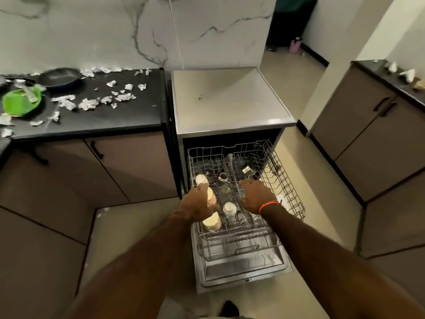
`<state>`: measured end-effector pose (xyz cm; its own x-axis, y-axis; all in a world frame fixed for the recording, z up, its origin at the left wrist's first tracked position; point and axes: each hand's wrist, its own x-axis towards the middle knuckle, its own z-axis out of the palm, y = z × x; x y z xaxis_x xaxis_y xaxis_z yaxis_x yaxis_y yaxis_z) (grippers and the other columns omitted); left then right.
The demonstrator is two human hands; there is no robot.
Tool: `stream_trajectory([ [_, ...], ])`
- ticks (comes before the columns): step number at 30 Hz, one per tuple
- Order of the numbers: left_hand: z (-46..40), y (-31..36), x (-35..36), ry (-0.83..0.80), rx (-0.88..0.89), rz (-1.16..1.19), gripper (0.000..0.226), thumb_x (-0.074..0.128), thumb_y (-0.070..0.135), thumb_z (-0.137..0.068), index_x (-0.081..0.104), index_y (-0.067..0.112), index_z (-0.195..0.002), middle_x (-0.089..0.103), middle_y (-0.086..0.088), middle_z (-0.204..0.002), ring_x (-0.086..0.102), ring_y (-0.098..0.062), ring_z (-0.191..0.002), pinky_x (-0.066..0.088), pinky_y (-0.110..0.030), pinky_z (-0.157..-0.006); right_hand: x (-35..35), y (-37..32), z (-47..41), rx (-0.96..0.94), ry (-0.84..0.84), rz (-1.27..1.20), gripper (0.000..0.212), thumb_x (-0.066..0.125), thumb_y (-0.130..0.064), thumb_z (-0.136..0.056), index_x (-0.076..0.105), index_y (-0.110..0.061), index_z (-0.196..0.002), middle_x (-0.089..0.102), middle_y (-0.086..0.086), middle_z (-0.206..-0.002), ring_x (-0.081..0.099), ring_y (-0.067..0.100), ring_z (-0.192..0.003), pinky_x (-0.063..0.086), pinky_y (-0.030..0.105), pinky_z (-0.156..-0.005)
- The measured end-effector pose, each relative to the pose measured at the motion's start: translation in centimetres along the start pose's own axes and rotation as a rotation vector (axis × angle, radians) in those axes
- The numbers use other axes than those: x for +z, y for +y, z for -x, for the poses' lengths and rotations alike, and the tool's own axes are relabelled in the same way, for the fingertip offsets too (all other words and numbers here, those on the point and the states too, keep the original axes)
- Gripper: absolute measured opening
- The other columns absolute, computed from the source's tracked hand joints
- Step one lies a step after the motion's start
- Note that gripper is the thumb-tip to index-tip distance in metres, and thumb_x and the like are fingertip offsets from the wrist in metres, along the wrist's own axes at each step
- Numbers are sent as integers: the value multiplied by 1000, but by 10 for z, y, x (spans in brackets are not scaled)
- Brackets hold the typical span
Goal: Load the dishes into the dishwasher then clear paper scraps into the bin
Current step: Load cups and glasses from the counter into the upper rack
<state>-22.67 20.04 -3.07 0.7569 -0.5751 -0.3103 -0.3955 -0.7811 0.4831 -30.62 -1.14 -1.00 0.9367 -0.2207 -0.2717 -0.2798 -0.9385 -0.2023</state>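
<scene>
The dishwasher (pixel 230 104) stands open with its upper wire rack (pixel 289 194) pulled out over the lowered door (pixel 243 272). Cream cups (pixel 212 223) lie along the rack's left side, with a white cup (pixel 229 208), a glass (pixel 222 178) and a steel cup (pixel 248 170) further in. My left hand (pixel 197 203) lies over a cream cup (pixel 211 196), its fingers curved round it. My right hand (pixel 256 195) rests flat on the rack's wires, fingers spread. Paper scraps (pixel 87 103) litter the black counter (pixel 128 113), beside a green plate (pixel 21 102) and a dark pan (pixel 60 77).
Brown cabinets run under the counter at left and along the right wall, where another black counter (pixel 391 77) holds more scraps. The lower rack (pixel 239 252) shows under the upper one. Beige floor lies open to the left of the door. My foot (pixel 228 308) is at the bottom edge.
</scene>
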Motion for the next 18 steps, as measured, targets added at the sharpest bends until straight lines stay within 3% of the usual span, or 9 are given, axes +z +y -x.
stream_trajectory([
  [5, 12, 14, 12, 12, -36, 26, 91, 75, 55, -80, 33, 14, -150, 51, -12, -144, 54, -30, -122, 51, -50, -99, 3, 20, 12, 38, -39, 75, 65, 62, -34, -90, 39, -16, -149, 41, 10, -155, 43, 33, -137, 44, 50, -108],
  [12, 22, 39, 40, 25, -40, 23, 91, 74, 51, -84, 32, 6, -152, 49, -15, -149, 52, -32, -129, 48, -45, -105, 10, 62, 37, 48, -22, 46, 65, 58, -31, -90, 36, -17, -150, 43, 10, -153, 43, 32, -135, 45, 52, -106],
  [18, 12, 82, 76, 26, -119, 95, 85, 76, 43, -87, 34, 7, -151, 47, -12, -149, 47, -31, -134, 42, -39, -108, 7, 119, 35, -34, -66, 65, 61, 55, -48, -94, 41, -22, -147, 46, 7, -150, 45, 30, -133, 45, 52, -105],
])
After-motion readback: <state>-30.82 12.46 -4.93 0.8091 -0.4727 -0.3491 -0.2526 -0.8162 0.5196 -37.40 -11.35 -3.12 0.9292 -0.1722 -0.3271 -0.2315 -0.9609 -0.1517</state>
